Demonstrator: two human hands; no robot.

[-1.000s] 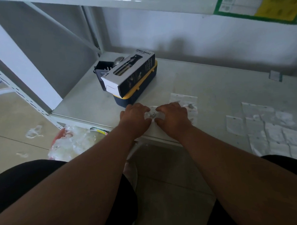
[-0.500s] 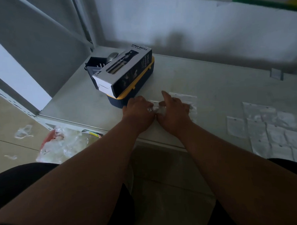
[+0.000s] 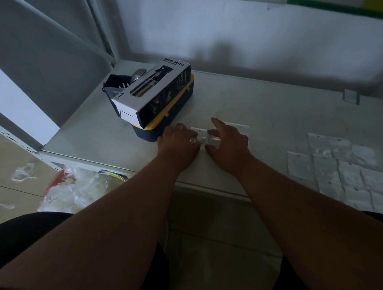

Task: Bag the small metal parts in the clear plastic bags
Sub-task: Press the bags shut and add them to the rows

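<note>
Hands, two: left hand (image 3: 177, 143) and right hand (image 3: 226, 141) pinch one clear bag (image 3: 200, 137) on the shelf (image 3: 272, 110). About a dozen bags (image 3: 345, 171) lie right. Grip unchanged; right forefinger now straighter.

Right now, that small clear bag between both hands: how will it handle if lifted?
Likely floppy: the clear bag looks thin and crinkled between the left hand and right hand. Probably very light and slippery on the smooth shelf. Whether a part sits inside cannot be told.
</note>
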